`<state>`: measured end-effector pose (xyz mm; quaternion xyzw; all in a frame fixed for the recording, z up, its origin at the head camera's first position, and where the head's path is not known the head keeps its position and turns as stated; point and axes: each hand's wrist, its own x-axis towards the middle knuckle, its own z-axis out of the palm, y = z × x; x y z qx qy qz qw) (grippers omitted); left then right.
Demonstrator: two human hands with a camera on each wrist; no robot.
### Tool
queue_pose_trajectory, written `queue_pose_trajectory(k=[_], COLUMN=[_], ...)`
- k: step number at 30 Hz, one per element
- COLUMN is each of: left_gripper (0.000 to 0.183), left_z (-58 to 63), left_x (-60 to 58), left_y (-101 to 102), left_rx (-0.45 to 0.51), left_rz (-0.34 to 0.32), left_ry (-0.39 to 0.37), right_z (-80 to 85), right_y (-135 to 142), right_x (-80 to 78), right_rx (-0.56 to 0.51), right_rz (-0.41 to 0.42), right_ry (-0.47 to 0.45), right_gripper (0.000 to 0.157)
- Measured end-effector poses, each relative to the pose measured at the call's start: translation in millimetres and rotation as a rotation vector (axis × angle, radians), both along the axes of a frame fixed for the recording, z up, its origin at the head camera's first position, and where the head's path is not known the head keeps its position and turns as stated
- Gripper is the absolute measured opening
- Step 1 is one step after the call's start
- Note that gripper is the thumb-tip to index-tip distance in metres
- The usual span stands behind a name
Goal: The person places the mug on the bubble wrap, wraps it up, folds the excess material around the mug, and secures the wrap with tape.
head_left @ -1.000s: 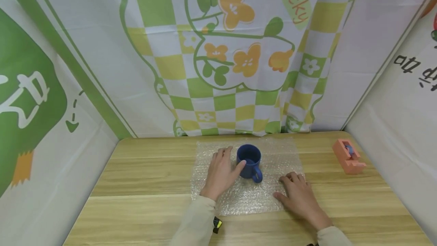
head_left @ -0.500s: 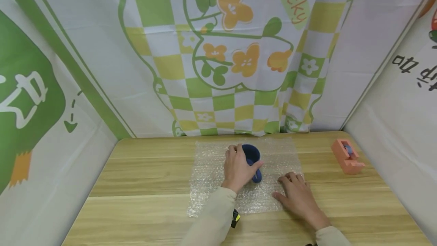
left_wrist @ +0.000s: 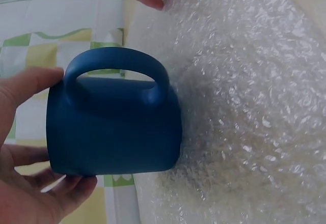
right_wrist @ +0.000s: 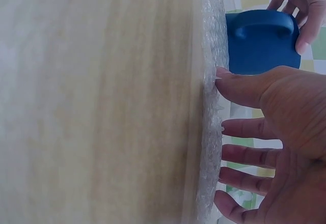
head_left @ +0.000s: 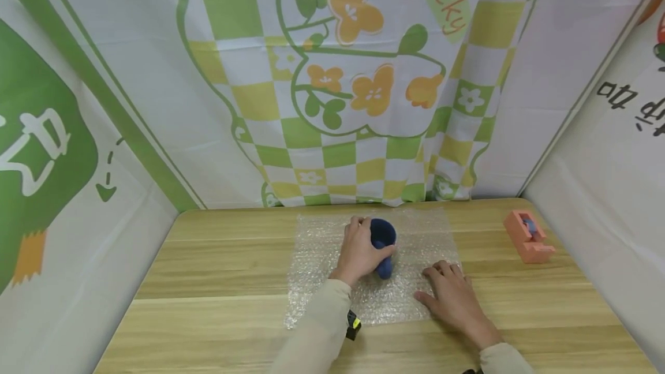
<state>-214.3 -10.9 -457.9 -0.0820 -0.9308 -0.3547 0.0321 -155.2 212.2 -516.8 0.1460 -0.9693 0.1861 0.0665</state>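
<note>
A blue mug [head_left: 383, 235] stands upright on a sheet of bubble wrap [head_left: 317, 281], its handle toward the person. My left hand [head_left: 358, 253] grips the mug near its rim, thumb on the near side and fingers round the far left. In the left wrist view the mug [left_wrist: 114, 124] is seen side-on between the thumb and fingers. My right hand [head_left: 454, 299] rests its fingertips on the right part of the bubble wrap, apart from the mug. The right wrist view shows those fingers [right_wrist: 249, 155] spread, touching the sheet [right_wrist: 211, 132].
An orange tape dispenser [head_left: 529, 238] with a blue roll sits at the back right of the wooden table [head_left: 208, 281]. A patterned curtain [head_left: 358, 154] hangs behind the table's far edge, and printed cloth walls stand on both sides.
My left hand has moved right from beside the mug and taken hold of it. The mug's handle has swung slightly to the left. My right hand has stayed in place.
</note>
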Motion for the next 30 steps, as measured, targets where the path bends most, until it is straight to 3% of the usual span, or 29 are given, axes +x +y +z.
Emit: queue_pose_trajectory(k=[8, 14, 18, 24, 30], left_gripper=[0.082, 0.086, 0.089, 0.07, 0.055], left_z=[-0.3, 0.6, -1.0, -2.1, -6.3], left_x=[-6.6, -5.1, 3.0, 19.1, 32.1], left_y=[-9.2, -14.0, -21.9, -42.7, -63.4], left_rx=[0.037, 0.053, 0.073, 0.109, 0.05], left_rz=[-0.105, -0.109, -0.097, -0.055, -0.027], left_ry=[-0.041, -0.062, -0.053, -0.036, 0.04], right_z=[-1.3, -1.7, -1.1, 3.4, 13.8], right_y=[-0.3, -0.2, 0.8, 4.1, 7.6], right_x=[-0.5, -0.5, 0.0, -0.1, -1.9], right_rx=[0.008, 0.002, -0.022, -0.071, -0.087], right_rz=[-0.001, 0.0, -0.001, -0.007, -0.02], right_ry=[0.001, 0.001, 0.016, 0.053, 0.021], right_gripper=[0.045, 0.045, 0.044, 0.045, 0.045])
